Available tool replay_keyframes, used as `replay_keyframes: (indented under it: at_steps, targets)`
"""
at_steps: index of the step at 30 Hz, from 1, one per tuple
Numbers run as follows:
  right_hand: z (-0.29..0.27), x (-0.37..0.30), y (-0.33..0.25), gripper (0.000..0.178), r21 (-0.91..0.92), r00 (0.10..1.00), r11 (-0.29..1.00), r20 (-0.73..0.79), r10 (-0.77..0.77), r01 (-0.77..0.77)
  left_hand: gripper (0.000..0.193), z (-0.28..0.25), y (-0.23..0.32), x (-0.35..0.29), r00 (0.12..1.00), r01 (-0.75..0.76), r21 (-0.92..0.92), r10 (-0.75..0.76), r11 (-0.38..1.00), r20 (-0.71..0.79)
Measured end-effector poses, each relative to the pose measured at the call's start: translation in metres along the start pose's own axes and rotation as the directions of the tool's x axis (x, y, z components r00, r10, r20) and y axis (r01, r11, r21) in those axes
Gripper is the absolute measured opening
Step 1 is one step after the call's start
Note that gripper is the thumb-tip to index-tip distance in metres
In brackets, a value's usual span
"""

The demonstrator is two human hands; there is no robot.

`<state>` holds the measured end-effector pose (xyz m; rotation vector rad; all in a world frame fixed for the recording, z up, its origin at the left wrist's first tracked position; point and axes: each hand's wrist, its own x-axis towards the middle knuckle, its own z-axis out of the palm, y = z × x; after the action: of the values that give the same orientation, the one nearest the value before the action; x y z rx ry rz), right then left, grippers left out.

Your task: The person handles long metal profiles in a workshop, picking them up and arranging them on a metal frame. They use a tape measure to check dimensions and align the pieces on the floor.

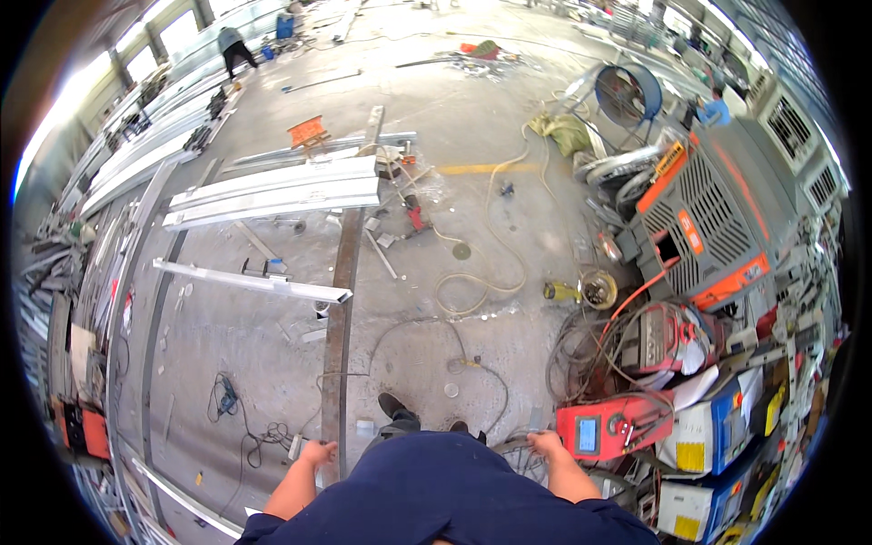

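Note:
My left hand (316, 453) hangs low at my left side, over the floor by a long dark steel beam (341, 300). Its fingers look bent, but how far they close does not show. Close by that hand in the picture is a small pale block (295, 446), near a tangle of black cable (263, 438); I cannot tell whether they touch. At my right side, my right hand (546, 444) is beside grey cables (520, 447) and left of a red machine with a small screen (588, 436). Its fingers are too small to read, and no held object stands out.
White metal profiles (272, 197) and a single bar (250, 281) lie across the beams ahead. A power drill (227, 397) rests on the left floor. Hoses (495, 218) and cables snake over the concrete. A large grey-orange machine (713, 213) and a fan (628, 94) stand right.

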<state>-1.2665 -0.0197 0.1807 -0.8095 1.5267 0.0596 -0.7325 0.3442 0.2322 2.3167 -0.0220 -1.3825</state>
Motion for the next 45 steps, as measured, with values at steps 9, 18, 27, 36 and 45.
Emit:
replay_keyframes:
  at_steps: [9, 18, 27, 36, 45]
  targets:
    - [0.002, 0.046, -0.035, 0.021, -0.181, 0.995, 0.980, 0.018, 0.093, -0.089, 0.044, -0.019, -0.008, 0.043, 0.996, -0.024, 0.056, 0.028, 0.998, -0.083]
    - [0.088, 0.041, -0.203, 0.031, -0.359, 0.995, 0.929, -0.001, -0.101, 0.094, 0.045, -0.053, -0.046, 0.036, 0.940, 0.343, -0.172, -0.337, 0.924, 0.061]
    - [0.191, 0.066, -0.328, 0.034, -0.706, 0.983, 0.688, 0.177, -0.054, 0.165, 0.040, -0.072, -0.032, 0.071, 0.955, 0.130, -0.495, -0.243, 0.859, -0.171]
    - [0.291, 0.142, -0.476, 0.029, -0.789, 0.968, 0.588, 0.249, 0.037, 0.180, 0.041, -0.053, -0.012, 0.031, 0.839, 0.300, -0.656, -0.519, 0.692, -0.165]
    - [0.416, 0.191, -0.629, 0.028, -0.681, 0.899, 0.638, 0.437, -0.038, 0.358, 0.044, -0.078, 0.101, 0.000, 0.844, 0.221, -0.623, -0.467, 0.750, -0.263]
